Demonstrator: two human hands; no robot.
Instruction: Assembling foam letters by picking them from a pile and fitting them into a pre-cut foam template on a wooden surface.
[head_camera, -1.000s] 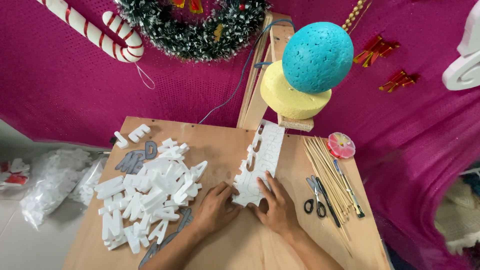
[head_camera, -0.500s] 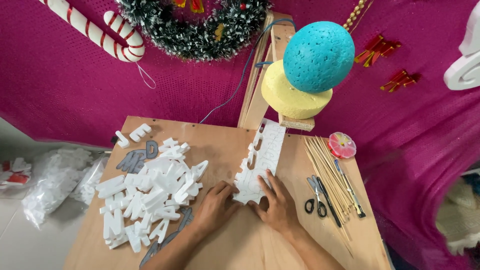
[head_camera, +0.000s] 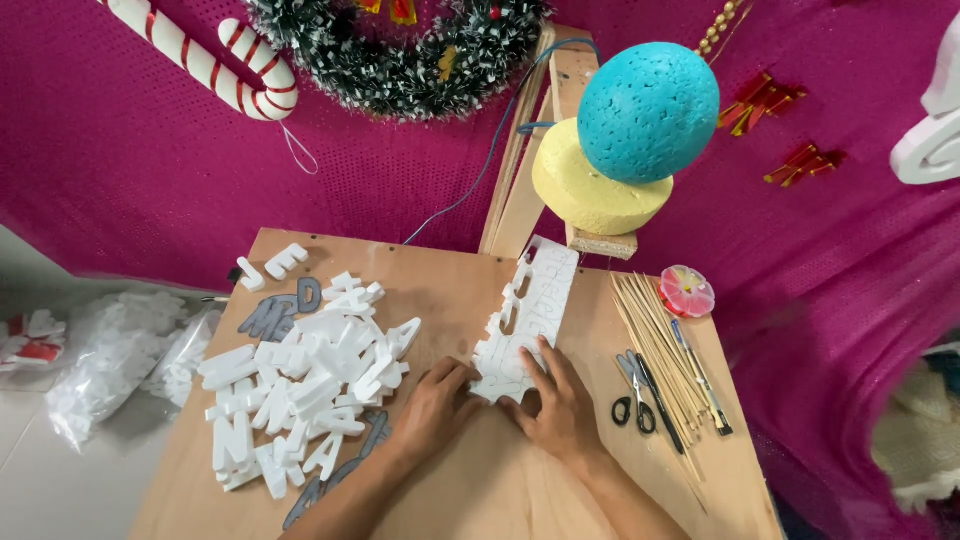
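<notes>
Both hands press flat, fingers spread, on the near end of a white foam strip (head_camera: 530, 325) on the wooden table (head_camera: 420, 275), left hand (head_camera: 432, 408), right hand (head_camera: 562, 408); left of the strip, many cut foam letters (head_camera: 305, 375) piled, scissors (head_camera: 630, 395) to its right, part uncut.

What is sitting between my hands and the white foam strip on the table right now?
Nothing visible. Both the left hand and the right hand already rest on the near end of the white foam strip. The pile of foam letters lies to the left, the scissors to the right, both apart from it.
</notes>
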